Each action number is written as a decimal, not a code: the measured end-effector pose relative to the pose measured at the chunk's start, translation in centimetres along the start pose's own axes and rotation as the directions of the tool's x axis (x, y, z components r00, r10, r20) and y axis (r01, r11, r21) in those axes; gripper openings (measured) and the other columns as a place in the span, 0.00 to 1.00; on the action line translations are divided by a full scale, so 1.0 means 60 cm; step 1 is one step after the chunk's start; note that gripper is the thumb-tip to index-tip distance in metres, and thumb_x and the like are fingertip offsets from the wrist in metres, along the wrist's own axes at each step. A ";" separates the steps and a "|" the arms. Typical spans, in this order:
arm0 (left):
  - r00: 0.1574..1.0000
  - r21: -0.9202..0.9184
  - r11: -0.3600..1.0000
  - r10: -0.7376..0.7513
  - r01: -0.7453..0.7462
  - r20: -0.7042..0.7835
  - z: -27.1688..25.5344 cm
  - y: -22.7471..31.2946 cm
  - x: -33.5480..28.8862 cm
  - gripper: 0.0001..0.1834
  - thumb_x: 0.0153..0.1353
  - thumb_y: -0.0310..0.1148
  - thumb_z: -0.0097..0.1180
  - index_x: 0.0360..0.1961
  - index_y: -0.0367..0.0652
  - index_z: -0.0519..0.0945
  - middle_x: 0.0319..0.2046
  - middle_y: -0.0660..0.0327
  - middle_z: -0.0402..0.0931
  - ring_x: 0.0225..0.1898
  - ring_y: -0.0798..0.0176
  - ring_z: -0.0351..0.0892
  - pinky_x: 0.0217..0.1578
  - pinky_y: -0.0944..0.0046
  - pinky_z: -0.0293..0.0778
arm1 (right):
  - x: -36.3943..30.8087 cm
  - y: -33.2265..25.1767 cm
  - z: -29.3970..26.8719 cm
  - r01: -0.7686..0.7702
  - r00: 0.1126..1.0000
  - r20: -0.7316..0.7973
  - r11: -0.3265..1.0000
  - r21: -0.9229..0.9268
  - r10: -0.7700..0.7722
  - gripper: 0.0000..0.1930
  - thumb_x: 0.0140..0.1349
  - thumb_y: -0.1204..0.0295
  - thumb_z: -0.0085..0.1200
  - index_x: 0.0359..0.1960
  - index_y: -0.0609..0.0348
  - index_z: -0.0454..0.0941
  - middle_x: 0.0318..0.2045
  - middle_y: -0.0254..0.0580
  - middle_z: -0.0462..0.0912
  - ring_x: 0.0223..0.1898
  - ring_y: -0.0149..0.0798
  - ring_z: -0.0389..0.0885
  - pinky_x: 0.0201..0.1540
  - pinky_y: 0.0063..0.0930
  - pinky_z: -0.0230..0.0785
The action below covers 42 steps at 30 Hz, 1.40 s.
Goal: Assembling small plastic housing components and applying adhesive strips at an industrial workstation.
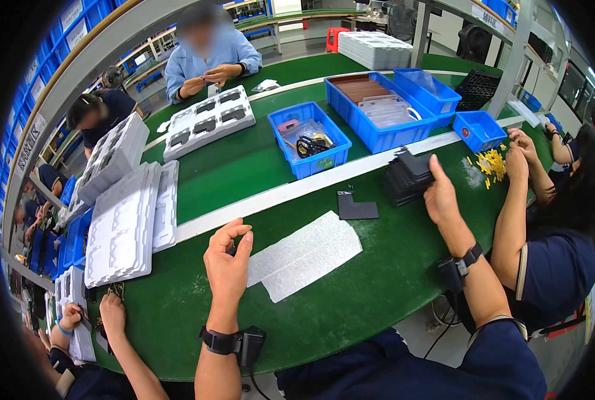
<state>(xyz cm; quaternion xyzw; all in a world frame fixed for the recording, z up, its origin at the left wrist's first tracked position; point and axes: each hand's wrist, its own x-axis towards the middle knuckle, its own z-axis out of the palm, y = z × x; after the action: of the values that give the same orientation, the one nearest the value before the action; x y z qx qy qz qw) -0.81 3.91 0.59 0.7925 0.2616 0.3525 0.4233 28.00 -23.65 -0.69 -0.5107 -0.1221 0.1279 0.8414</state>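
Left hand fingers pinch a small dark part; right hand fingers grasp black stack. One black piece laid between; stack mostly unprocessed.

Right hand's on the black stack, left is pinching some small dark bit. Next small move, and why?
Probably lift one piece off the stack of black pieces with the right hand and bring it toward the left hand. The right fingers already rest on the stack's top edge, the left pinches a small dark part above the white foam sheet, and one black L-shaped piece already lies between them.
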 end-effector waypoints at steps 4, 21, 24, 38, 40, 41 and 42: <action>0.999 -0.024 0.999 -0.047 0.047 0.005 -0.007 -0.001 -0.006 0.07 0.54 0.29 0.60 0.36 0.45 0.82 0.48 0.58 0.78 0.46 0.64 0.75 0.42 0.66 0.69 | -0.031 0.004 0.043 -0.042 0.998 0.036 0.997 -0.061 0.044 0.23 0.64 0.55 0.50 0.53 0.59 0.70 0.49 0.40 0.77 0.51 0.35 0.73 0.55 0.34 0.61; 0.998 -0.013 0.999 0.051 -0.051 0.046 0.000 0.006 -0.014 0.07 0.56 0.30 0.59 0.37 0.42 0.82 0.47 0.60 0.79 0.44 0.68 0.76 0.43 0.69 0.69 | 0.002 -0.105 0.093 0.689 0.717 0.666 -0.063 -0.722 0.206 0.46 0.34 0.72 0.70 0.61 0.54 0.61 0.39 0.57 0.80 0.43 0.61 0.76 0.47 0.43 0.69; 0.997 0.014 0.998 0.067 -0.068 0.050 0.002 0.009 -0.016 0.08 0.56 0.30 0.59 0.37 0.42 0.82 0.46 0.59 0.79 0.44 0.67 0.77 0.43 0.67 0.70 | -0.026 -0.111 0.106 0.523 0.830 0.509 -0.001 -0.852 0.226 0.51 0.34 0.74 0.70 0.65 0.49 0.56 0.45 0.56 0.77 0.47 0.56 0.74 0.53 0.43 0.64; 0.992 0.007 0.996 0.084 -0.085 0.097 0.014 0.020 -0.019 0.08 0.55 0.29 0.59 0.37 0.42 0.82 0.46 0.58 0.79 0.45 0.64 0.77 0.43 0.67 0.71 | -0.094 -0.051 0.210 0.819 0.573 0.814 0.053 -0.571 -0.090 0.37 0.39 0.77 0.66 0.56 0.57 0.65 0.36 0.54 0.79 0.40 0.55 0.76 0.42 0.43 0.68; 0.990 -0.004 0.996 0.091 -0.091 0.110 0.017 0.017 -0.022 0.08 0.55 0.28 0.59 0.37 0.42 0.82 0.46 0.58 0.79 0.45 0.64 0.77 0.43 0.67 0.71 | -0.100 -0.013 0.233 0.830 0.555 0.831 0.085 -0.551 -0.028 0.35 0.40 0.77 0.65 0.54 0.58 0.65 0.35 0.52 0.79 0.40 0.54 0.77 0.41 0.42 0.67; 0.989 0.000 0.996 0.092 -0.093 0.113 0.019 0.017 -0.023 0.08 0.55 0.28 0.59 0.37 0.42 0.82 0.46 0.58 0.79 0.45 0.64 0.77 0.43 0.67 0.71 | -0.102 0.007 0.239 0.837 0.542 0.840 0.094 -0.539 -0.014 0.34 0.40 0.77 0.64 0.54 0.59 0.65 0.35 0.51 0.79 0.40 0.53 0.77 0.41 0.42 0.67; 0.989 -0.004 0.996 0.090 -0.090 0.118 0.018 0.018 -0.025 0.08 0.55 0.28 0.59 0.37 0.41 0.82 0.45 0.58 0.79 0.45 0.64 0.77 0.43 0.66 0.71 | -0.104 0.024 0.246 0.840 0.535 0.845 0.105 -0.533 0.004 0.34 0.40 0.77 0.64 0.54 0.59 0.65 0.34 0.50 0.79 0.39 0.51 0.77 0.41 0.41 0.66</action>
<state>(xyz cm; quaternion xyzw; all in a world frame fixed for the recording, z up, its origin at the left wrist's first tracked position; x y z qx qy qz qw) -0.77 1.74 0.59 0.8233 0.2000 0.3236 0.4212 17.09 -12.91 4.20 -0.7408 -0.6210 -0.0752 0.2450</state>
